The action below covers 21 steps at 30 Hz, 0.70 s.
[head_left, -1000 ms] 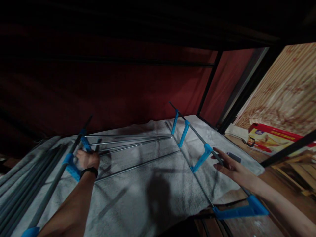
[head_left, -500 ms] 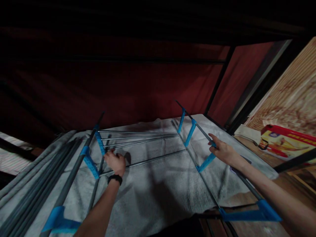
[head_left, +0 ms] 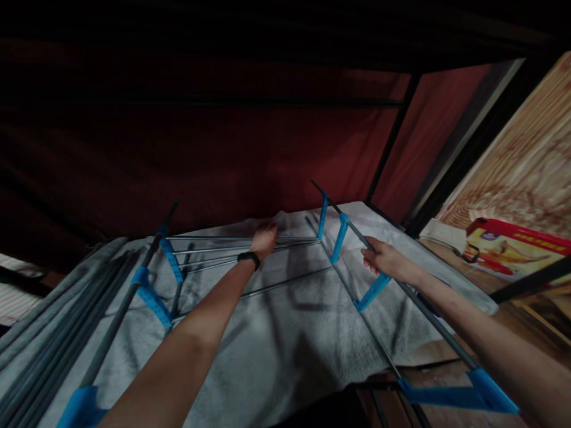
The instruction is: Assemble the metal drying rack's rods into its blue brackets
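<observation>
A folding drying rack with grey tubes and blue plastic brackets [head_left: 153,300] lies on a pale grey towel [head_left: 276,345]. My right hand [head_left: 383,259] is closed round the rack's right grey side tube [head_left: 428,315], just above a blue bracket [head_left: 372,291]. My left hand [head_left: 264,236] reaches far forward over the thin metal rods [head_left: 214,252] near the back of the rack; its fingers curl down onto the rods, and a black watch band sits on the wrist. Whether it grips a rod is hard to make out in the dim light.
A dark red fabric wall [head_left: 223,160] with black frame bars rises behind the towel. Grey poles [head_left: 49,351] lie along the left edge. At right, a red and yellow box [head_left: 513,249] rests on wood planks beside a striped wooden panel [head_left: 521,160].
My left hand left the left side of the rack and stretched forward to the far rods. My right hand moved up the right tube and closed on it.
</observation>
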Each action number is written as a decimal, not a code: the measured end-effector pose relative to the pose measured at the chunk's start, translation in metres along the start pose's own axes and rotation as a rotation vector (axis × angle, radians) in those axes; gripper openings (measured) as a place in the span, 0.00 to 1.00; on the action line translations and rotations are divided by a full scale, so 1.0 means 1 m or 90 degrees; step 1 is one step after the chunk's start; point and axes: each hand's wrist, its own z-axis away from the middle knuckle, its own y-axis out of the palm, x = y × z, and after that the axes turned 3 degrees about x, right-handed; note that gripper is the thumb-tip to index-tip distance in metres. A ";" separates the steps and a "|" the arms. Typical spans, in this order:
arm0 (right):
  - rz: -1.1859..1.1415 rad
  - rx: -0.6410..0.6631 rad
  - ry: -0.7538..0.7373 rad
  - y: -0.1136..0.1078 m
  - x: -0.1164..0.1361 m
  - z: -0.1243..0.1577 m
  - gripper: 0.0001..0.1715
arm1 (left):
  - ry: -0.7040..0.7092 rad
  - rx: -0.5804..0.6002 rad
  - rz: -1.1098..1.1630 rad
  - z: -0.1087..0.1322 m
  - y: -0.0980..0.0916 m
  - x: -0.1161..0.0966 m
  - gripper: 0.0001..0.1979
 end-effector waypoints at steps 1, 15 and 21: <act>-0.020 0.003 0.009 0.001 0.000 0.002 0.14 | 0.007 0.046 -0.018 -0.006 0.002 -0.001 0.19; -0.096 -0.021 0.029 -0.009 -0.019 -0.007 0.20 | -0.004 0.223 -0.045 -0.024 0.029 -0.010 0.20; 0.048 -0.073 0.025 -0.031 -0.008 -0.039 0.26 | 0.022 0.173 -0.027 -0.030 0.012 -0.006 0.18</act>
